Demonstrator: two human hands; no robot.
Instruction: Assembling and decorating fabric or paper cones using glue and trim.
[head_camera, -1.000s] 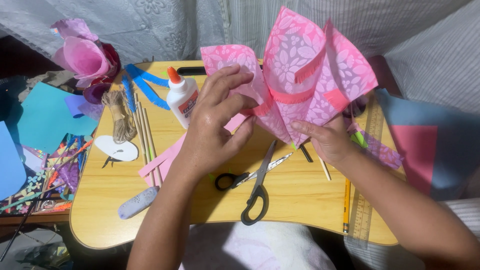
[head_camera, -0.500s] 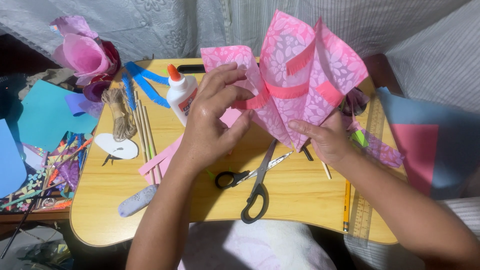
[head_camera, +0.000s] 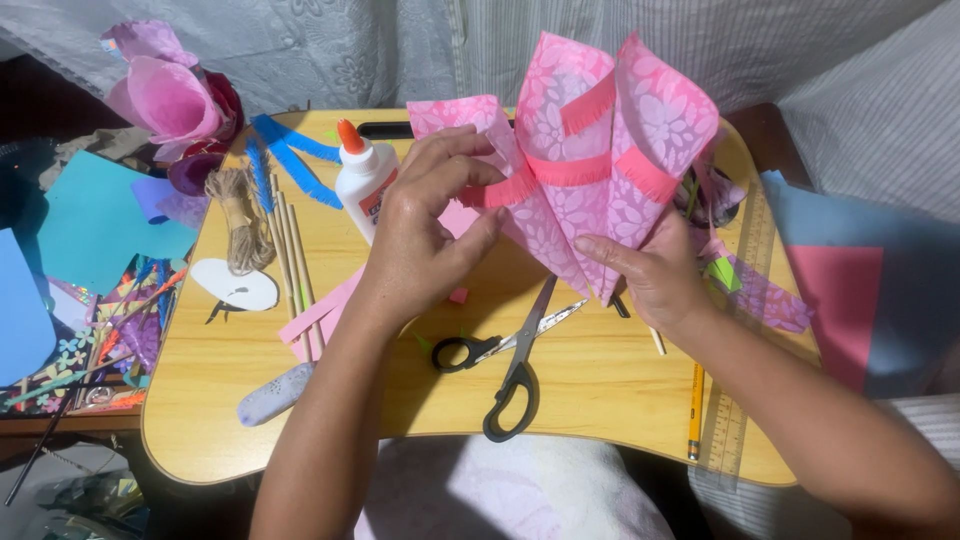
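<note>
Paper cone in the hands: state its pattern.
Head view: the paper cone is pink with pale floral print and darker fringed strips.

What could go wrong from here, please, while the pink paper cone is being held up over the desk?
The left hand pinches the fringed strip on the pink patterned cone; a hard tug might tear it. The right hand grips only the cone's tip, so it could unroll. The open scissors lie right beneath.

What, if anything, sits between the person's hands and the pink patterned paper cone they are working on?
Nothing visible. The left hand pinches the fringed pink strip against the pink paper cone, and the right hand grips the cone's lower tip directly. The scissors lie on the table below, apart.
</note>
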